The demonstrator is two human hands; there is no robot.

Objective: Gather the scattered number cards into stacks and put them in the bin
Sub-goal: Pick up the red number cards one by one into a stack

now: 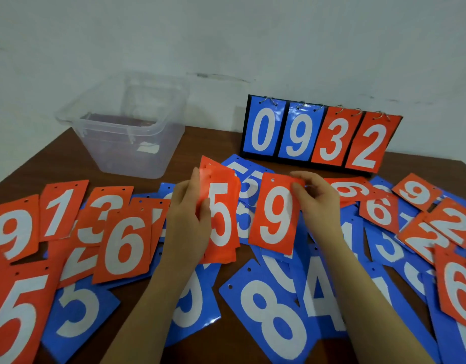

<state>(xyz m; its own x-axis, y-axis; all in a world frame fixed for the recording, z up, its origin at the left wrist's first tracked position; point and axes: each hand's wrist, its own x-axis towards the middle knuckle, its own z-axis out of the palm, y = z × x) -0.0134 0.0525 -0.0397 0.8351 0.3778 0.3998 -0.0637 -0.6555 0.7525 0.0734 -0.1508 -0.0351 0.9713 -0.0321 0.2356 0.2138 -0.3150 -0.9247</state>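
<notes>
Number cards: thin, glossy, light, likely slippery. My left hand point(190, 219) grips the red stack point(222, 219) edgewise; right hand point(316, 203) pinches red 9 card point(275, 215) by its top corner.

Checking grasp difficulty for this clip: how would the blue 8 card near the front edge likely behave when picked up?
The blue 8 card lies flat and looks thin, so it is probably light and hard to lift without prying or sliding an edge. Its glossy sheen suggests it may be slippery. The similar red 9 card stays straight in the right hand, so probably fairly stiff.
</notes>
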